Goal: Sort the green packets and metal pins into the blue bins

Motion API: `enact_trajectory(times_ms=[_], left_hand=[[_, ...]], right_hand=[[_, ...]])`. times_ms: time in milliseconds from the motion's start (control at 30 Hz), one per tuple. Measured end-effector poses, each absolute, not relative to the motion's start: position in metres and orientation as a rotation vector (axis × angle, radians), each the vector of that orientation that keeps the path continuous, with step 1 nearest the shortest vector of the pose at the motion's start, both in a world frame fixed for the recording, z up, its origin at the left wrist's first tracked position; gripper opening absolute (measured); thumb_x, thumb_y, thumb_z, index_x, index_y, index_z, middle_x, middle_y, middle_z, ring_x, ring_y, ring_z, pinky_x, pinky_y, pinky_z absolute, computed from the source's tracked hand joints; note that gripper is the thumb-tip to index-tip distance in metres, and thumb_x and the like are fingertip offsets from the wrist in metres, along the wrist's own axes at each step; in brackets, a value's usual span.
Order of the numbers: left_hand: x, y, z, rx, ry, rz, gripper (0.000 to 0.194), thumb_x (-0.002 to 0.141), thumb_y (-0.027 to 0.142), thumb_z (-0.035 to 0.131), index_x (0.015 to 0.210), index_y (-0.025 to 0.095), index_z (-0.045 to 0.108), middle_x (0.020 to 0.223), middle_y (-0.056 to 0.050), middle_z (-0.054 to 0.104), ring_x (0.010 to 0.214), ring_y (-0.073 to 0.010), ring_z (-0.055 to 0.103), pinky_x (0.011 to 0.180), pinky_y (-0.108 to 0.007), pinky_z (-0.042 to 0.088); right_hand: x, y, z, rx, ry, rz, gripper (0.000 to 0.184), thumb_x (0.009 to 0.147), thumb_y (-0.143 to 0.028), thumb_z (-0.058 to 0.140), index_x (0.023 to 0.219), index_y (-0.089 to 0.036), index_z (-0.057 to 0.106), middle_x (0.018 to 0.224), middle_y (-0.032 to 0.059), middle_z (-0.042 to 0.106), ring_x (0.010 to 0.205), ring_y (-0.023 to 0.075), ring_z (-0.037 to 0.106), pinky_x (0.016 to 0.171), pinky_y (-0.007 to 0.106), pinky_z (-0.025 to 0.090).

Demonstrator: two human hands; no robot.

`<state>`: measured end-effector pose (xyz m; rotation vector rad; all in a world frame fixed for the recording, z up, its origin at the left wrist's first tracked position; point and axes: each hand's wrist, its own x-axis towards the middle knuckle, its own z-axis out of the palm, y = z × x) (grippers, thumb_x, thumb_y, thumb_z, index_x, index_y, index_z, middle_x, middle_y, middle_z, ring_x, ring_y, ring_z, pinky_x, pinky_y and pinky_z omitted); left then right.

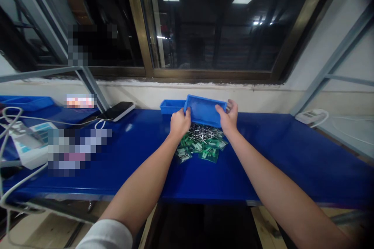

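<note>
My left hand (pixel 179 122) and my right hand (pixel 228 116) grip the two ends of a blue plastic tray (pixel 204 111), which is tipped up on edge over the blue table (pixel 263 155). Below the tray lies a heap of small green circuit boards with metal pins (pixel 201 144), spread on the table between my wrists. Both hands have their fingers wrapped round the tray's rim.
A second blue tray (pixel 171 106) stands behind, by the wall. At the left are a black phone (pixel 117 111), a white device (pixel 29 144) with white cables and another blue tray (pixel 26 102). A white power strip (pixel 309 116) lies at the right. Metal frame struts stand at both sides.
</note>
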<state>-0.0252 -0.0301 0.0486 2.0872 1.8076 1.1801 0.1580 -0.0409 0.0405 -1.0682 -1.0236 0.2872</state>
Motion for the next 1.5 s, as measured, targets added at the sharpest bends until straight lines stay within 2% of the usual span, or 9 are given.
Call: enact_trajectory(times_ms=[100, 267, 500, 767, 900, 1000, 1167, 1300, 1500], left_hand=[[-0.025, -0.029, 0.05, 1.964, 1.974, 1.182, 0.053, 0.091, 0.046, 0.025, 0.089, 0.014, 0.068, 0.089, -0.018, 0.069, 0.09, -0.0299, 0.063, 0.079, -0.036, 0.043], [-0.025, -0.032, 0.053, 1.852, 1.976, 1.231, 0.056, 0.09, 0.05, 0.028, 0.087, 0.013, 0.07, 0.087, -0.02, 0.069, 0.088, -0.0324, 0.063, 0.076, -0.038, 0.044], [-0.026, -0.033, 0.055, 1.948, 1.401, 1.407, 0.057, 0.088, 0.059, 0.031, 0.1, 0.015, 0.066, 0.089, -0.008, 0.071, 0.081, -0.0214, 0.064, 0.075, -0.028, 0.045], [-0.069, 0.008, 0.037, 1.795, 1.812, 1.403, 0.045, 0.086, 0.05, 0.041, 0.102, 0.016, 0.065, 0.103, -0.011, 0.068, 0.102, -0.0274, 0.059, 0.09, -0.036, 0.043], [-0.079, 0.022, 0.024, 1.83, 1.936, 1.294, 0.042, 0.081, 0.039, 0.05, 0.113, 0.015, 0.061, 0.117, -0.014, 0.061, 0.109, -0.0275, 0.056, 0.096, -0.037, 0.04], [-0.078, 0.027, 0.02, 1.915, 1.93, 1.262, 0.046, 0.079, 0.037, 0.051, 0.118, 0.013, 0.058, 0.127, -0.014, 0.055, 0.119, -0.0277, 0.049, 0.103, -0.037, 0.036], [-0.074, 0.033, 0.023, 1.889, 1.828, 1.171, 0.054, 0.079, 0.033, 0.051, 0.129, 0.011, 0.05, 0.141, -0.013, 0.041, 0.134, -0.0239, 0.031, 0.112, -0.034, 0.023], [-0.069, 0.037, 0.026, 1.758, 1.733, 1.118, 0.059, 0.078, 0.037, 0.053, 0.134, 0.018, 0.045, 0.148, -0.008, 0.03, 0.137, -0.0257, 0.024, 0.113, -0.038, 0.019], [-0.067, 0.037, 0.022, 1.733, 1.591, 1.099, 0.067, 0.073, 0.038, 0.059, 0.136, 0.018, 0.043, 0.152, -0.01, 0.015, 0.138, -0.0285, 0.018, 0.113, -0.039, 0.017]], right_hand=[[0.149, -0.059, 0.047, -1.145, -1.369, -0.2, 0.06, 0.068, -0.05, 0.064, 0.119, -0.022, 0.05, 0.129, 0.012, 0.044, 0.114, 0.0276, 0.042, 0.09, 0.043, 0.037], [0.135, -0.067, 0.044, -1.257, -1.938, -0.505, 0.028, 0.082, -0.043, 0.056, 0.103, -0.026, 0.065, 0.113, 0.0075, 0.059, 0.113, 0.0289, 0.039, 0.089, 0.045, 0.027], [0.176, -0.046, 0.043, -1.56, -1.585, -0.519, 0.03, 0.09, -0.039, 0.043, 0.098, -0.022, 0.066, 0.096, 0.0092, 0.064, 0.102, 0.0274, 0.043, 0.085, 0.044, 0.023], [0.248, -0.028, 0.016, -1.99, -1.312, -0.223, 0.028, 0.084, -0.034, 0.047, 0.102, -0.022, 0.065, 0.1, 0.0112, 0.06, 0.104, 0.0306, 0.035, 0.085, 0.049, 0.023], [0.249, -0.026, 0.005, -2.032, -1.329, -0.265, 0.025, 0.082, -0.03, 0.049, 0.095, -0.027, 0.069, 0.125, 0.0095, 0.044, 0.111, 0.0313, 0.029, 0.086, 0.046, 0.025], [0.244, -0.03, 0.009, -2.073, -1.234, -0.43, 0.03, 0.079, -0.025, 0.052, 0.105, -0.028, 0.066, 0.135, 0.01, 0.029, 0.114, 0.0336, 0.027, 0.087, 0.047, 0.027], [0.233, -0.032, 0.02, -2.136, -1.416, -0.355, 0.04, 0.075, -0.021, 0.052, 0.114, -0.022, 0.062, 0.115, 0.0138, 0.047, 0.107, 0.0304, 0.038, 0.086, 0.042, 0.033], [0.225, -0.021, 0.015, -2.154, -1.52, -0.25, 0.05, 0.075, -0.027, 0.053, 0.123, -0.011, 0.054, 0.121, 0.0197, 0.047, 0.115, 0.0319, 0.039, 0.094, 0.042, 0.032], [0.234, -0.003, 0.0, -2.021, -1.622, 0.116, 0.076, 0.072, -0.032, 0.059, 0.142, -0.019, 0.03, 0.151, 0.0143, 0.012, 0.135, 0.0351, 0.02, 0.105, 0.044, 0.028]])
